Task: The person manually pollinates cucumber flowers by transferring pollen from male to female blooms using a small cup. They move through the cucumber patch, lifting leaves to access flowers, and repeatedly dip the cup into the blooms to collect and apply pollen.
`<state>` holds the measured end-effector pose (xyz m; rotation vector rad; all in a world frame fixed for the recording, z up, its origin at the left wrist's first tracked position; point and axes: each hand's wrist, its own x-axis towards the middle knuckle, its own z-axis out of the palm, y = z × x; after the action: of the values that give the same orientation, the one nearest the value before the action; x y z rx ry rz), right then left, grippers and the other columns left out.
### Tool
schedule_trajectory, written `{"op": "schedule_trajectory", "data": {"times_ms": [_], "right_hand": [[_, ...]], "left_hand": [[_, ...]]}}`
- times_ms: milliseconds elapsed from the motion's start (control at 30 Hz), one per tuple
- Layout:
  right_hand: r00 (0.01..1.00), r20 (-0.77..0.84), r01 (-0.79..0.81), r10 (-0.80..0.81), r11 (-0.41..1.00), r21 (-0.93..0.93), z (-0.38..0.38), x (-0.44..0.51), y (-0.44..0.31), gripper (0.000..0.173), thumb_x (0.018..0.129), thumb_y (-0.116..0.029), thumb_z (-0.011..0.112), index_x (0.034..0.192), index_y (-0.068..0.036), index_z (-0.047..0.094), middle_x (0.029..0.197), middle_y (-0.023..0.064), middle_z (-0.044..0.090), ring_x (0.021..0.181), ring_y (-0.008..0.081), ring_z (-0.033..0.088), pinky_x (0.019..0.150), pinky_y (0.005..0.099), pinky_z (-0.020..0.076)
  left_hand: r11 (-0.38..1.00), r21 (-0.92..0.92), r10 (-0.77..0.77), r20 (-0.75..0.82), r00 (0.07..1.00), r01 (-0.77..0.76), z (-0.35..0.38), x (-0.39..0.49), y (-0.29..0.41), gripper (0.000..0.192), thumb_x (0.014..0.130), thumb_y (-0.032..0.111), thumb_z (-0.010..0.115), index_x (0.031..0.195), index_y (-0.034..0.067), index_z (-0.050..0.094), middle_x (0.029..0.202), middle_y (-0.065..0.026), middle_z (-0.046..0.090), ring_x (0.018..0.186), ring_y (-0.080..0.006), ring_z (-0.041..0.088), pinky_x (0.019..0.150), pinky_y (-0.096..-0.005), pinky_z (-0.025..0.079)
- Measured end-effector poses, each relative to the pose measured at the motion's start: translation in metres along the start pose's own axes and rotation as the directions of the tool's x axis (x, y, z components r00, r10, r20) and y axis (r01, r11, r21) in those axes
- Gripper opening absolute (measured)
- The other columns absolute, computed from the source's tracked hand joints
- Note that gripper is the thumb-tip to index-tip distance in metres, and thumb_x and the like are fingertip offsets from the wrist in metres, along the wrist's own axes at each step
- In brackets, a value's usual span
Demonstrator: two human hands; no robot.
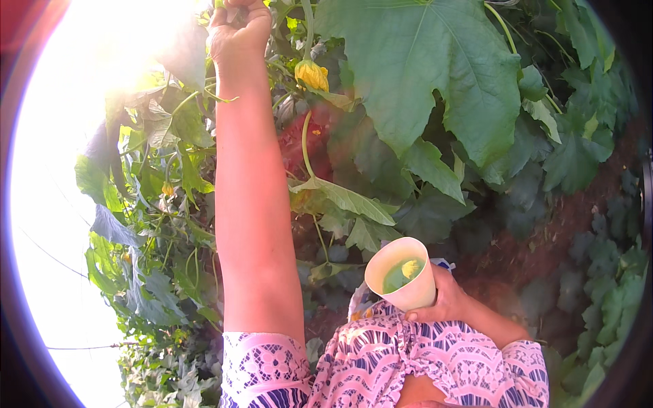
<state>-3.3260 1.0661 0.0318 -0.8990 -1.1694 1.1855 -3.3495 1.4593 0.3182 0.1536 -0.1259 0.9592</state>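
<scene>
My left hand reaches up to the top edge of the view, its fingers curled among the vine stems and partly cut off. Something small and green shows at its fingertips; what it holds cannot be made out. A drooping yellow flower hangs from a thick green stem just right of that wrist. Low in front of my body, my right hand grips a pale cream cup, tilted so that its inside shows. Green contents, with a small yellow piece on them, lie in the cup.
A large lobed leaf hangs at upper right. Tangled vines and leaves surround my left arm, with a smaller yellow flower among them. Brown soil shows at right, beside low foliage. Strong glare fills the left; thin wires cross it.
</scene>
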Motion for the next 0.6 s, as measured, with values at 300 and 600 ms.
{"op": "schedule_trajectory", "data": {"times_ms": [300,600], "right_hand": [[0.994,-0.108,-0.003,0.005,1.0,0.02,-0.022,-0.01,-0.014,0.082,0.067,-0.035,0.082,0.127,0.006,0.043,0.111,0.012,0.058,0.1,0.0178,0.057,0.089,0.0318,0.0445],[0.999,-0.031,-0.01,0.011,0.998,0.057,-0.022,-0.002,-0.023,0.086,0.07,-0.032,0.08,0.134,0.005,0.036,0.12,0.013,0.055,0.108,0.0194,0.055,0.094,0.0334,0.0426]], "left_hand": [[0.969,-0.237,-0.094,-0.074,0.993,0.074,0.011,0.016,-0.008,0.019,0.085,0.024,0.049,0.072,0.009,0.053,0.061,-0.0016,0.051,0.053,-0.014,0.053,0.051,-0.0288,0.047],[0.968,-0.107,0.19,-0.273,0.943,-0.226,0.02,0.012,-0.027,0.018,0.085,0.022,0.05,0.083,0.006,0.057,0.076,-0.0018,0.055,0.065,-0.0106,0.052,0.053,-0.022,0.041]]}}
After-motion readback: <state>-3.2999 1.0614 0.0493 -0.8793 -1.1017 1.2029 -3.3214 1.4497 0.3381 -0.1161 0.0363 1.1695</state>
